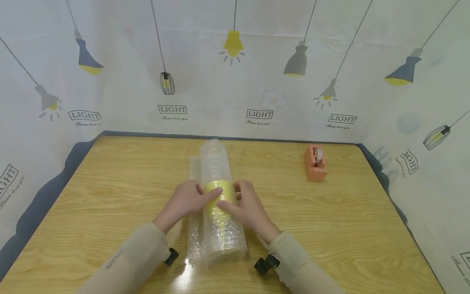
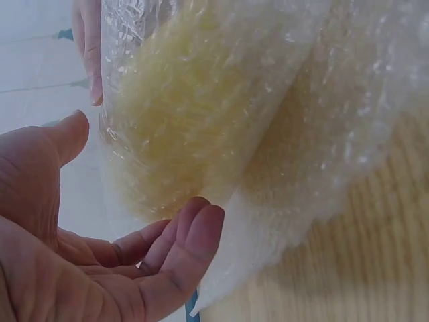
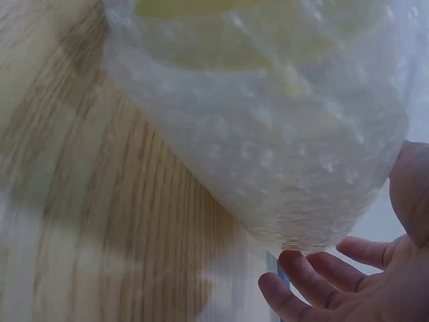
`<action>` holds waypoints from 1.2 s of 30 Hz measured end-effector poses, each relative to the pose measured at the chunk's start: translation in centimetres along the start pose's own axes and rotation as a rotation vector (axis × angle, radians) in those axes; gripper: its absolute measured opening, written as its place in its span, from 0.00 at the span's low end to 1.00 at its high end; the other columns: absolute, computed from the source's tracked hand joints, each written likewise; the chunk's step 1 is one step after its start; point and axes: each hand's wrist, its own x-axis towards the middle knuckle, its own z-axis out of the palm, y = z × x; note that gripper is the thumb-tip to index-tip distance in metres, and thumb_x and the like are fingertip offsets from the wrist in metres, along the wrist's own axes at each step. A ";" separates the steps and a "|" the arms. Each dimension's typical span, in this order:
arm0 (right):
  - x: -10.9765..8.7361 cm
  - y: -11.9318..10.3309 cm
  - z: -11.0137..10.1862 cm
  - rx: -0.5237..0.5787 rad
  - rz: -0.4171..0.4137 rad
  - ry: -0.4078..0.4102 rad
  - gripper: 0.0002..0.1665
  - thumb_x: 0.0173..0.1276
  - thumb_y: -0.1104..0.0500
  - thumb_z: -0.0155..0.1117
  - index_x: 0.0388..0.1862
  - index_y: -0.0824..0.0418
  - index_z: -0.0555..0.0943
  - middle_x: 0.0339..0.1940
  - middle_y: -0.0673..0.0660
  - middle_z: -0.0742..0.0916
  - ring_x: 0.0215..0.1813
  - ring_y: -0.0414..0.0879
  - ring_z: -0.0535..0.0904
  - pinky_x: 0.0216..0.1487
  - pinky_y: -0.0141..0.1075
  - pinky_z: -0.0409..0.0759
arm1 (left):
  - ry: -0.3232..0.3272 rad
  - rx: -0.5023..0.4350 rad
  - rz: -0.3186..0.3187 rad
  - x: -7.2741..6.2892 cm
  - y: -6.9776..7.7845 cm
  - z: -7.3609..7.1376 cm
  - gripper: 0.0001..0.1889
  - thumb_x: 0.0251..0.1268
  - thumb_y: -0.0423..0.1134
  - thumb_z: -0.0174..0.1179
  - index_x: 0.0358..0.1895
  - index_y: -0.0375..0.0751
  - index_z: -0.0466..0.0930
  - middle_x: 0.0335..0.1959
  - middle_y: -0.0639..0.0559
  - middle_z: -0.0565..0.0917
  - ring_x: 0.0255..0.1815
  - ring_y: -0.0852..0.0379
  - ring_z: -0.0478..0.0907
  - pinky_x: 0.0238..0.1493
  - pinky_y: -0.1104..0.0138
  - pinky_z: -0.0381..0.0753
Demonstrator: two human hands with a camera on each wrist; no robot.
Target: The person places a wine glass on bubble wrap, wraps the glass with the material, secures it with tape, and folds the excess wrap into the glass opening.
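A roll of clear bubble wrap point(image 1: 216, 163) lies lengthwise on the table, wound around a yellow object point(image 1: 217, 185). The wrap hides what kind of object it is. My left hand point(image 1: 188, 199) holds the roll from its left side, thumb on top; in the left wrist view its curved fingers point(image 2: 194, 235) touch the plastic. From the right, my right hand point(image 1: 251, 207) holds it too, its thumb across the top, and the right wrist view shows fingertips point(image 3: 295, 265) against the wrap. A loose flap of wrap point(image 1: 194, 237) sticks out on the left.
An orange tape dispenser point(image 1: 315, 165) with a roll of tape stands at the back right of the wooden table point(image 1: 349, 228). A pale curtain point(image 1: 205, 73) printed with lamps hangs behind and along both sides.
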 end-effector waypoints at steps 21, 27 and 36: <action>0.2 0.4 -0.4 0.054 0.003 -0.059 0.38 0.64 0.49 0.77 0.65 0.64 0.71 0.62 0.63 0.76 0.56 0.56 0.78 0.49 0.45 0.85 | -0.021 -0.005 -0.058 0.5 -0.2 0.0 0.33 0.61 0.71 0.64 0.20 0.47 0.66 0.16 0.57 0.64 0.18 0.60 0.61 0.19 0.70 0.63; 0.5 1.1 -1.2 0.165 0.029 -0.141 0.36 0.66 0.52 0.77 0.66 0.66 0.72 0.62 0.65 0.78 0.58 0.60 0.81 0.52 0.49 0.87 | -0.030 -0.012 -0.044 0.6 -0.6 -0.2 0.33 0.62 0.69 0.64 0.17 0.49 0.62 0.14 0.59 0.61 0.16 0.61 0.58 0.17 0.70 0.61; 0.6 1.5 -1.3 0.197 0.083 -0.226 0.41 0.70 0.50 0.73 0.73 0.68 0.69 0.65 0.68 0.81 0.62 0.62 0.82 0.57 0.50 0.86 | -0.061 -0.007 -0.038 0.9 -1.1 -0.5 0.34 0.65 0.69 0.63 0.14 0.50 0.60 0.12 0.60 0.60 0.15 0.62 0.57 0.16 0.72 0.61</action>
